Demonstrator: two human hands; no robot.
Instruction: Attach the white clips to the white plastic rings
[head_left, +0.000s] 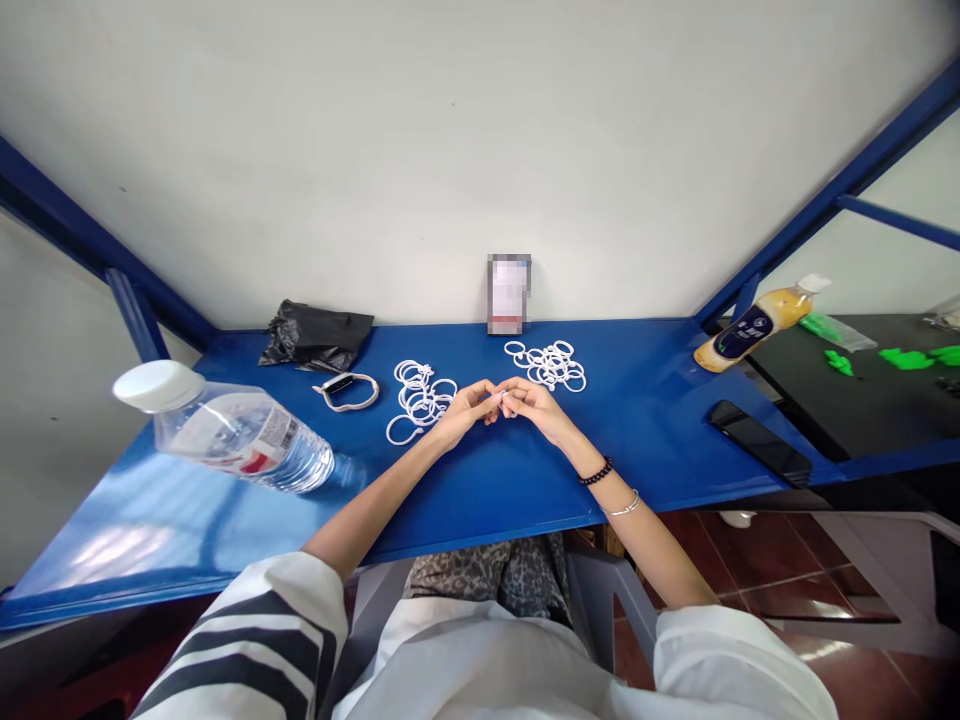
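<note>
My left hand (469, 408) and my right hand (534, 400) meet fingertip to fingertip over the middle of the blue table (645, 440). Both are pinched on a small white ring (504, 397) held between them. A pile of white plastic rings (420, 398) lies just left of my left hand. A second pile of white rings (551, 363) lies just behind my right hand. My right wrist wears a dark bead bracelet and a thin silver bangle.
A clear water bottle (240, 435) with a white cap lies at the left. A white wristband (347, 390) and a black plastic bag (315, 338) sit behind it. A yellow drink bottle (754, 322) and a dark phone (759, 442) are at the right. A small card (508, 292) leans on the wall.
</note>
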